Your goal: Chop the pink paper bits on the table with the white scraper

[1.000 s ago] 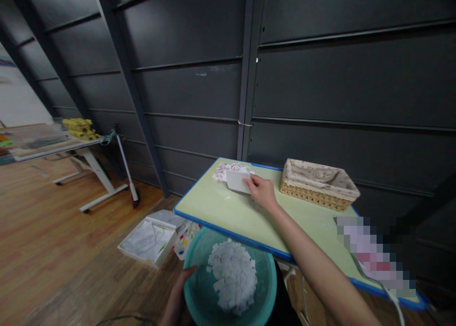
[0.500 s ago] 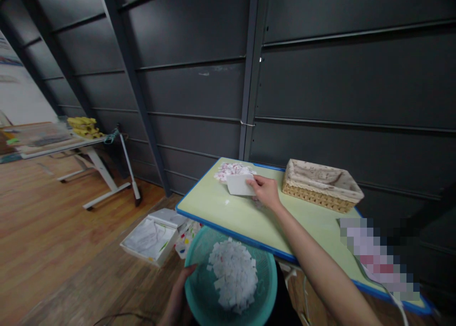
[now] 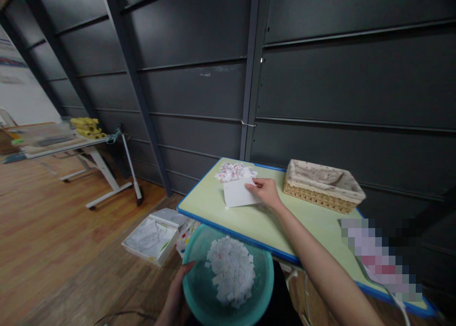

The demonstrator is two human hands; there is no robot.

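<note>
My right hand (image 3: 265, 191) reaches across the pale green table (image 3: 249, 221) and pinches a white card (image 3: 239, 193), held tilted on the tabletop. Just beyond the card lies a small heap of white and pink paper scraps (image 3: 233, 172) near the table's far left corner. My left hand (image 3: 178, 292) grips the rim of a teal plastic basket (image 3: 199, 288) below the table's front edge. The basket holds a mound of white paper scraps (image 3: 231, 271).
A woven basket with cloth lining (image 3: 322, 186) stands at the back right of the table. A white cable (image 3: 392, 297) trails over the right front edge. A white box (image 3: 151, 238) lies on the wooden floor to the left. A second table (image 3: 67, 148) stands far left by the dark panelled wall.
The white card has tipped from nearly upright against the scrap heap to leaning flatter and slid slightly toward me. The teal basket has shifted a little lower and left.
</note>
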